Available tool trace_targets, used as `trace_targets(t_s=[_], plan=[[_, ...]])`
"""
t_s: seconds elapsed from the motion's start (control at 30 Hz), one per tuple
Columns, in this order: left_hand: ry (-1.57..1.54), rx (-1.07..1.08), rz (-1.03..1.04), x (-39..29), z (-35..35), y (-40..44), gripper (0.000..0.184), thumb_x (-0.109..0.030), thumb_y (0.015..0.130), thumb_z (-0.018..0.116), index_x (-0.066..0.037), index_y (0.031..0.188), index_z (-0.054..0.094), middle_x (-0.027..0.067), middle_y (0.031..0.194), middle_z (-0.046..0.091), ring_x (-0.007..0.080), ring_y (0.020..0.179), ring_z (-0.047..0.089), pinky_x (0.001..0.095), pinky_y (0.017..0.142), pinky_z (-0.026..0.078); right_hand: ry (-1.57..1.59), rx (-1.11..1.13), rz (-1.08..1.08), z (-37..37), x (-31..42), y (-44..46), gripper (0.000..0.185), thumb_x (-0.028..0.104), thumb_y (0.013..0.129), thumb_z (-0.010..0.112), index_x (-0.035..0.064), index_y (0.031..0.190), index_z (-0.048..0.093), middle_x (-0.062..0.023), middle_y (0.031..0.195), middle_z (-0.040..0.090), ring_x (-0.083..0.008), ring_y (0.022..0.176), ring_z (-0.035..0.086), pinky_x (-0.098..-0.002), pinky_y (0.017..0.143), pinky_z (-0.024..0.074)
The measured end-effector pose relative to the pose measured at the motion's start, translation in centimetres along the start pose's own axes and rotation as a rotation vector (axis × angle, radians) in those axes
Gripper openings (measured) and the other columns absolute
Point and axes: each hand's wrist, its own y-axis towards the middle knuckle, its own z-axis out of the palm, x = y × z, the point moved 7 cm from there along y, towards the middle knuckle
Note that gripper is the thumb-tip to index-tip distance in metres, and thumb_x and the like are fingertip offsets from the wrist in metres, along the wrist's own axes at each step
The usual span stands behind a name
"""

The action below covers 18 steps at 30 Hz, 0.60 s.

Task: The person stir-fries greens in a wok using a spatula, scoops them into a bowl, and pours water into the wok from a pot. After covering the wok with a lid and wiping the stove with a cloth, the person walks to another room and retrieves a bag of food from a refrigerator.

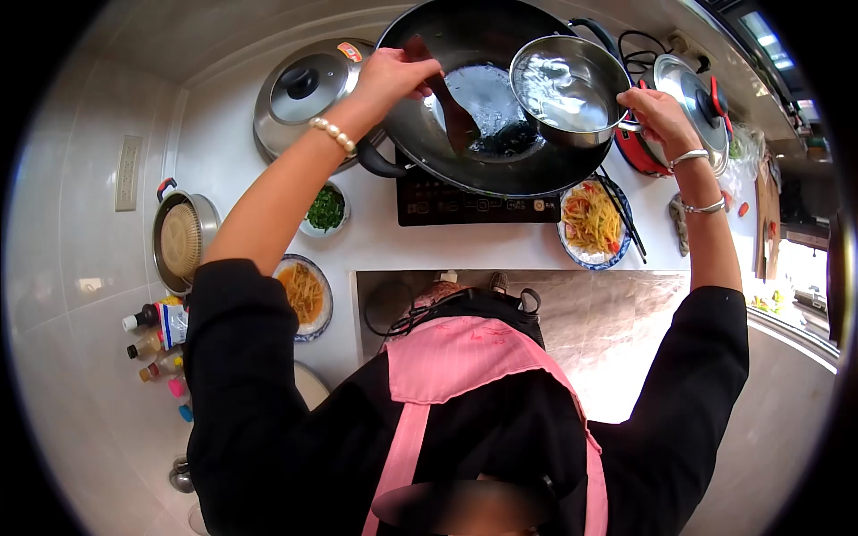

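Note:
My left hand (398,76) is closed around the handle of a dark wooden spatula (458,121). The spatula's blade is down in a large black wok (527,177), at the edge of some clear, bubbly liquid (483,89). In my right hand (660,116) is the handle of a steel saucepan (581,138), held over the wok's right side. Clear liquid fills much of the saucepan, which looks slightly tilted; I cannot tell whether any is pouring out. Beneath the wok is a black induction cooktop (483,210).
Left of the wok rests a steel lid (277,112), near a bowl of chopped greens (325,207) and a plate of shredded food (304,295). Chopsticks (626,214) lie across a plate of yellow and red shreds (593,223). A red lidded pot (642,154) stands right. Bottles (147,344) line the left wall.

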Motion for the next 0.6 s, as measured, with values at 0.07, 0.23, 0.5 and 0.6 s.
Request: trace_targets(t_s=[0.07, 0.23, 0.5, 0.6], plan=[[-0.108, -0.053, -0.057, 1.3, 0.0, 0.9, 0.024, -0.015, 0.070, 0.064, 0.007, 0.079, 0.058, 0.0107, 0.070, 0.063, 0.0133, 0.057, 0.062, 0.0206, 0.052, 0.051, -0.017, 0.000, -0.004, 0.2, 0.2, 0.0, 0.020, 0.030, 0.071, 0.064, 0.0138, 0.064, 0.054, 0.0081, 0.053, 0.037, -0.0025, 0.043, 0.031, -0.0178, 0.038, 0.0220], [-0.222, -0.051, -0.083, 2.2, 0.8, 2.9, 0.028, -0.009, 0.071, 0.062, 0.012, 0.084, 0.049, 0.0172, 0.074, 0.061, 0.0194, 0.058, 0.064, 0.0238, 0.050, 0.054, -0.067, 0.010, -0.026, 1.2, 1.1, 0.0, 0.019, 0.028, 0.070, 0.063, 0.0139, 0.059, 0.054, 0.0081, 0.052, 0.038, -0.0025, 0.043, 0.031, -0.0179, 0.038, 0.0220], [-0.198, -0.035, -0.130, 3.1, 0.8, 3.3, 0.030, -0.008, 0.070, 0.063, 0.011, 0.086, 0.047, 0.0172, 0.076, 0.061, 0.0198, 0.057, 0.064, 0.0247, 0.049, 0.055, -0.234, 0.039, -0.116, 2.5, 2.6, 0.6, 0.034, 0.037, 0.065, 0.061, 0.0033, 0.065, 0.063, -0.0004, 0.059, 0.050, -0.0115, 0.054, 0.045, -0.0260, 0.047, 0.0337], [-0.133, -0.059, -0.129, 2.9, 0.0, 2.8, 0.029, -0.011, 0.069, 0.063, 0.010, 0.085, 0.050, 0.0147, 0.073, 0.062, 0.0174, 0.057, 0.064, 0.0228, 0.051, 0.054, -0.311, 0.033, -0.075, 2.3, 2.3, 1.8, 0.035, 0.038, 0.063, 0.061, 0.0030, 0.067, 0.064, -0.0012, 0.059, 0.051, -0.0122, 0.056, 0.047, -0.0267, 0.048, 0.0371]])
